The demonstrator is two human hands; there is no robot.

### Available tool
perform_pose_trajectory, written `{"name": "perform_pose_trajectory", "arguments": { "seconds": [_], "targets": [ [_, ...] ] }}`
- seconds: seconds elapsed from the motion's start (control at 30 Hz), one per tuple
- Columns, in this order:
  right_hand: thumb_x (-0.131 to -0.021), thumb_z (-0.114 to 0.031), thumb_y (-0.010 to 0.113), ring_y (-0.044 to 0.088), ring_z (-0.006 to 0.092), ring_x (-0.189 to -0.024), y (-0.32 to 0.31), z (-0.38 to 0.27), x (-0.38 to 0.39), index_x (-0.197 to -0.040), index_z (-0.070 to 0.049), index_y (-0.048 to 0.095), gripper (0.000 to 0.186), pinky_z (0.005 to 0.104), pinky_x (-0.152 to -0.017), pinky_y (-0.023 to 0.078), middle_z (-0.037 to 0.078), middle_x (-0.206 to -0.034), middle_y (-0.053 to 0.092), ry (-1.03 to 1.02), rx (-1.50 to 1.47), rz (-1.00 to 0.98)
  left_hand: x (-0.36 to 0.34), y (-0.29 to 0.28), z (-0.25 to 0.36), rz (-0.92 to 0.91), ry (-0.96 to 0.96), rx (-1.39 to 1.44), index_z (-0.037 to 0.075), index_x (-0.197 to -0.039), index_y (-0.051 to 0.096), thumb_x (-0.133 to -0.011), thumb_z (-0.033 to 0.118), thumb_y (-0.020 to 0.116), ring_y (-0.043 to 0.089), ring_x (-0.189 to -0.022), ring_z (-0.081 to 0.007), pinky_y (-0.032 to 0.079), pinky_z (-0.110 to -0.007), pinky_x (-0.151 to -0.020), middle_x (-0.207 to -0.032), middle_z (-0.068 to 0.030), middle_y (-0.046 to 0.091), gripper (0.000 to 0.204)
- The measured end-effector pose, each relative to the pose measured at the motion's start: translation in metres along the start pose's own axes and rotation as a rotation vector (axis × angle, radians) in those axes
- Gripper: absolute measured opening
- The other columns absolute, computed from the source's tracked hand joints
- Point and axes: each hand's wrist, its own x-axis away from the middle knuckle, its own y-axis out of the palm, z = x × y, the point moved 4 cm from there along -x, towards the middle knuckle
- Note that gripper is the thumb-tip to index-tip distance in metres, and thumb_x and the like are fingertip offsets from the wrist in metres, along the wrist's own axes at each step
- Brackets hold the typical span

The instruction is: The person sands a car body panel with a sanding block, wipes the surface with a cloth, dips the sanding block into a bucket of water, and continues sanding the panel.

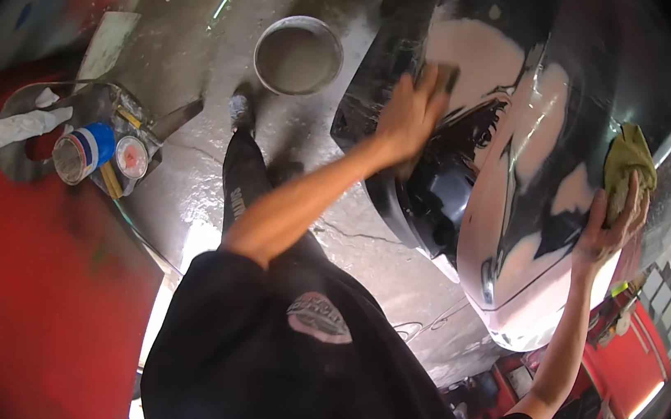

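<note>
A black car body panel (pixel 569 46) with pinkish-beige filler patches (pixel 473 55) lies before me, shiny as if wet. My left hand (pixel 413 111) is closed on a dark, flat block (pixel 449 80), held against the filler on the left part of the panel. Motion blurs these fingers, and the block's far side is hidden. On the right, my right hand (pixel 617 221) presses an olive-green cloth (pixel 632 152) to the panel's upper surface. Between my hands is a dark headlight opening (pixel 447 177).
A round bucket (pixel 295 89) of murky liquid stands on the wet concrete floor (pixel 196 53). On the left, a blue can (pixel 94 147), a smaller tin (pixel 132 157) and a white rag (pixel 30 127) sit beside a red panel (pixel 54 285). A red cabinet (pixel 629 359) stands at right.
</note>
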Motion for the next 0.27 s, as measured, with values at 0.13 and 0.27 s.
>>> {"name": "perform_pose_trajectory", "arguments": {
  "seconds": [0.13,0.27],
  "targets": [
    [-0.098,-0.02,0.073,0.04,0.0433,-0.149,-0.002,-0.007,-0.004,-0.154,-0.016,0.057,0.059,0.0548,-0.122,0.034,0.025,-0.156,0.046,-0.023,-0.023,0.042,-0.048,0.005,-0.033,-0.023,0.073,-0.066,0.012,-0.161,0.043,-0.108,0.046,0.048,0.057,-0.115,-0.055,0.046,-0.058,-0.106,-0.156,-0.0377,0.04,0.063],
    [-0.096,-0.021,0.076,0.039,0.044,-0.15,0.007,0.0,-0.004,-0.155,-0.017,0.057,0.062,0.0553,-0.123,0.032,0.015,-0.168,0.038,-0.028,-0.106,0.009,-0.1,0.021,-0.073,-0.013,0.04,-0.139,0.014,-0.162,0.044,-0.106,0.043,0.054,0.056,-0.12,-0.053,0.045,-0.058,-0.109,-0.161,-0.0309,0.04,0.064]
  ]
}}
